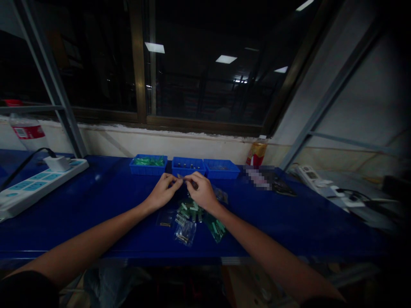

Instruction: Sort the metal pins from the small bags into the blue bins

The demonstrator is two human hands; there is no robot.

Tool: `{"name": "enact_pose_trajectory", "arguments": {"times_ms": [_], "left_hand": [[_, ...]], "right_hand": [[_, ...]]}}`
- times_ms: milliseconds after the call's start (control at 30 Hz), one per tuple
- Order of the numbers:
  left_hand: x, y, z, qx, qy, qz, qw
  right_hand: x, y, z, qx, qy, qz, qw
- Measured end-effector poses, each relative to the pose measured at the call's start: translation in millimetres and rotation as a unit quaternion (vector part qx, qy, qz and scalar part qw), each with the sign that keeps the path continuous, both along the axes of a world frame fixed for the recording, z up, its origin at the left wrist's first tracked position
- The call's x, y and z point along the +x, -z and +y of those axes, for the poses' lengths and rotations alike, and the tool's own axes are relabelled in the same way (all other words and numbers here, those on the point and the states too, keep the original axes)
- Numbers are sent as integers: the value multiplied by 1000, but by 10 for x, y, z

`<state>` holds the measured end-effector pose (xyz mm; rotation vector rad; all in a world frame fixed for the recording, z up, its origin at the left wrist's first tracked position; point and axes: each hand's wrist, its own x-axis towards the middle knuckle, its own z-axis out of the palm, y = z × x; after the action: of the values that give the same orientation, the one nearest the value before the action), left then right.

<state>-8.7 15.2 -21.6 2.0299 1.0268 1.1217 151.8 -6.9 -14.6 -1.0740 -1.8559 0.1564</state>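
My left hand [165, 189] and my right hand [201, 190] meet above the middle of the blue table, fingertips pinched close together. Between them is something small that I cannot make out. Below my right hand lies a pile of green and clear pieces [191, 210], apparently small parts in plastic. In front of it sits a clear plastic bag [185, 233] with thin metal-looking pieces inside. A smaller clear bag [165, 223] lies to its left, and a green bag [217, 229] to its right. Another clear bag [221, 195] is partly hidden behind my right wrist.
Along the back stand a blue bin with green bags [148, 171], a blue bin with small metal parts [189, 172] and a third blue bin [222, 174]. A white power strip [41, 182] lies left, another power strip [316, 182] right. A bottle [27, 130] stands far left.
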Motion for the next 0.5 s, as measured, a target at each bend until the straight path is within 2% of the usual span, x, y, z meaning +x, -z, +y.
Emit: {"name": "enact_pose_trajectory", "arguments": {"times_ms": [100, 200, 300, 367, 433, 500], "left_hand": [[-8, -32, 2, -155, 14, -86, 984], [-13, -20, 15, -228, 63, -125, 964], [-5, -7, 24, -243, 67, -136, 958], [0, -16, 27, -230, 53, -142, 961], [0, -29, 36, -190, 42, -149, 970], [-1, -27, 54, -129, 41, -145, 980]], "right_hand": [[-4, -14, -31, 34, -16, -44, 998], [-6, -8, -33, 39, -23, -75, 996], [17, -28, -17, 32, -33, -64, 997], [50, -56, 4, -2, -47, -19, 999], [81, -79, 32, -75, -73, 60, 993], [86, -79, 61, -156, -92, 139, 974]]}}
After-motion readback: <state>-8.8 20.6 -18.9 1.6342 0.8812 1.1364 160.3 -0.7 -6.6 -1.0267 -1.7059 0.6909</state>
